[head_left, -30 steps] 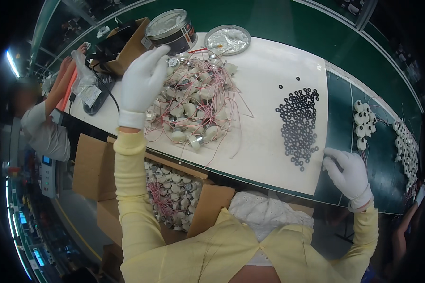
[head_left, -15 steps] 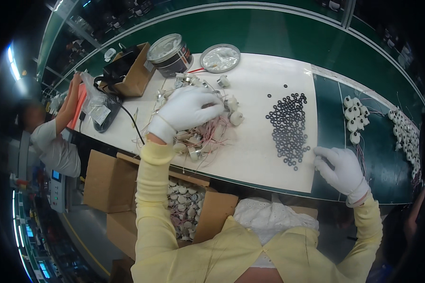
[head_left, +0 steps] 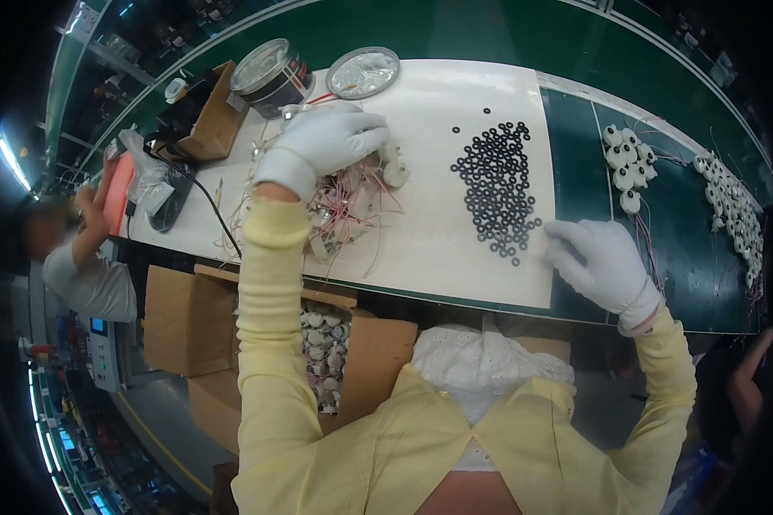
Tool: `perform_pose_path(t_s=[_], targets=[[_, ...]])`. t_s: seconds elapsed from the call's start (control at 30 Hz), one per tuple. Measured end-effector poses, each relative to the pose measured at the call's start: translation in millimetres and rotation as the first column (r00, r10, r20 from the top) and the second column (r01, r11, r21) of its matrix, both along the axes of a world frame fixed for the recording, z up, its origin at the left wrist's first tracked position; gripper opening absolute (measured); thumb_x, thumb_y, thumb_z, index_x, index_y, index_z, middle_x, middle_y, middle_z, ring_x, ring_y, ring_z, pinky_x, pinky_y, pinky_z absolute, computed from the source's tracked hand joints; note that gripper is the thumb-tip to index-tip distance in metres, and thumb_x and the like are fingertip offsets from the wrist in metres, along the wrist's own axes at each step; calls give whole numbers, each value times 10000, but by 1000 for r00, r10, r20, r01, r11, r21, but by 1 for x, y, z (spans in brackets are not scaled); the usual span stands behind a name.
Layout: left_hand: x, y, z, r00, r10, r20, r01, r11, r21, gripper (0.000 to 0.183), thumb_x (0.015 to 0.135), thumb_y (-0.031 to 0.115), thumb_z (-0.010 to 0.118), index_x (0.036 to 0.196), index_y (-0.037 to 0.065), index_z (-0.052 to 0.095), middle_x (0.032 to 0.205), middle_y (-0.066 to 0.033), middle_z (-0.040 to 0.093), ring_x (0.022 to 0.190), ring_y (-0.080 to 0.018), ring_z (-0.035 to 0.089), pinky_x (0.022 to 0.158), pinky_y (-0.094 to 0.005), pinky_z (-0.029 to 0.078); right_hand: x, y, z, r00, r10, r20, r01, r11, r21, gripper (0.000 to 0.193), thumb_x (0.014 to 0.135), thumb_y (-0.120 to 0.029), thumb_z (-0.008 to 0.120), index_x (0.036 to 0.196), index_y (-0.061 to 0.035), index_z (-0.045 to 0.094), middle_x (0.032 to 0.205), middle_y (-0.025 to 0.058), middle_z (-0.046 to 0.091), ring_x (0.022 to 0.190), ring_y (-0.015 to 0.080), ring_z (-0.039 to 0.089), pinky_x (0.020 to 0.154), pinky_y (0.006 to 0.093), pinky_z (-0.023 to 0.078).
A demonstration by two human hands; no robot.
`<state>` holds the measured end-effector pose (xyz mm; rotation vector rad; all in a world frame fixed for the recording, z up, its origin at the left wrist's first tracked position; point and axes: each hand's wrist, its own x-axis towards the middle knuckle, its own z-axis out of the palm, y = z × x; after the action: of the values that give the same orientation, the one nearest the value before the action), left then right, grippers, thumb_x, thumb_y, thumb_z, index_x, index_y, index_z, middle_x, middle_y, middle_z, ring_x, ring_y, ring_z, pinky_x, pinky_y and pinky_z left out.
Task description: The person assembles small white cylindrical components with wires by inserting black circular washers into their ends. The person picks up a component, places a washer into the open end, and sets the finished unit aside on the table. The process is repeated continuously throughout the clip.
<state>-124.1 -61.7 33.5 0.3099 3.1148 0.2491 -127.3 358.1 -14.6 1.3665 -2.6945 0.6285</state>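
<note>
Heap of round white wired components (head_left: pixel 345 210), some with silvery metal sides, red and pale leads tangled, sits on the white sheet (head_left: pixel 429 240) covering the left part of the counter (head_left: pixel 574 137). Left hand (head_left: pixel 331 142), white glove, is over the heap's upper part, palm down, fingers bent; its grip faces down and away, cannot tell if spread or pinching a component.

Right hand (head_left: pixel 601 266), also gloved, at the sheet's right edge, fingertips just beside the lower right of the black ring washers (head_left: pixel 494 193). Its grip is curled, thumb and index near each other; cannot tell if anything is pinched. Washers spread loosely on the sheet, two lying apart at the top.

Green surface to the right: small cluster of white components (head_left: pixel 629 167) with dark centres, leads trailing; larger group of white components (head_left: pixel 734 210) farther right.

Back left: tin (head_left: pixel 285 90), round lid (head_left: pixel 363 73) beside it, contents of both greyish; cardboard box (head_left: pixel 219 124), clear plastic bag (head_left: pixel 150 184). Below the counter's front edge, open carton (head_left: pixel 382 360) holding more white components (head_left: pixel 322 352). Co-worker (head_left: pixel 90 275) at far left, arms raised.
</note>
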Motion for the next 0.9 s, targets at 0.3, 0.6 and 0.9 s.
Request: perform_pose_path(t_s=[0.3,0.6,0.9], targets=[[111,46,9,798,202,-567,-168,979,112,406,924,289,732,1260,66,684,1226,-231,674,1093,-444,638,923,-499,512,7,-3,-2,999,-32,4,32,998,-53,324,897,-279,783,1157,-95,721,760,30,630,706,273,631,655,420,440],[148,50,-106,596,448,-666,-321,893,315,373,902,120,694,1266,43,725,1261,-160,708,1231,-414,616,1112,-498,443,49,9,-32,908,-295,297,397,831,-389,353,936,-58,732,1283,2,709,933,83,675,796,210,601,754,346,477],[151,54,-105,518,464,-719,-348,882,318,329,874,111,694,1195,80,759,1176,-114,739,1181,-378,642,1057,-488,480,43,7,-33,944,-181,277,283,876,-392,368,878,-65,788,1238,-12,736,907,81,667,788,224,608,760,375,481]])
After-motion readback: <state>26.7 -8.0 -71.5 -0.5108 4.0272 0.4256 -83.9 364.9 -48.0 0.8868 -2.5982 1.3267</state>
